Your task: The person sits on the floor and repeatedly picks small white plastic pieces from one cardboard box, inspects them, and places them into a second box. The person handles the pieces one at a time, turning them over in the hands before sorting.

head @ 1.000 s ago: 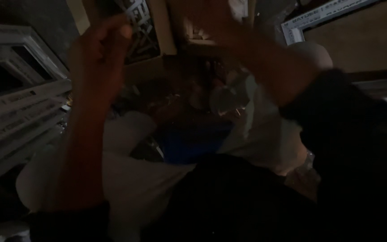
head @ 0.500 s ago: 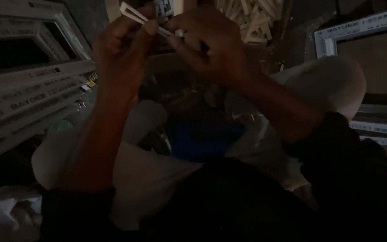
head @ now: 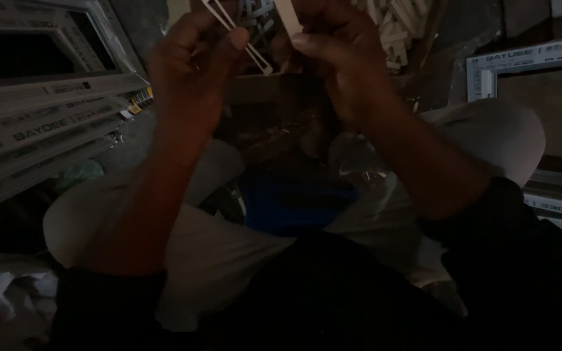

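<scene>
- A thin pale plastic strip, long and slotted like a narrow frame, sits high in the view, slanting down to the right between the two hands; its upper end runs off the top edge.
- The left hand pinches this strip, thumb tip pressed on it and the fingers curled shut around its upper part.
- A second pale piece, flat and short, stands nearly upright just right of the strip; its top is cut off by the frame too.
- The right hand grips that piece, thumb against its lower end and the fingers folded closed; the lower end is hidden inside the fist.
- Whether the two pieces touch is hard to make out in the dim light.
- Behind the hands lies a heap of similar pale sticks, partly hidden by the right hand.
- Below the hands a blue container rests between the person's knees, with crumpled clear plastic at its right; its contents are too dark to tell.
- The knees are in light trousers, and dark sleeves cover the lower forearms.
- White window-frame profiles are stacked at the left, another frame leans at the right, both cut by the edges.
</scene>
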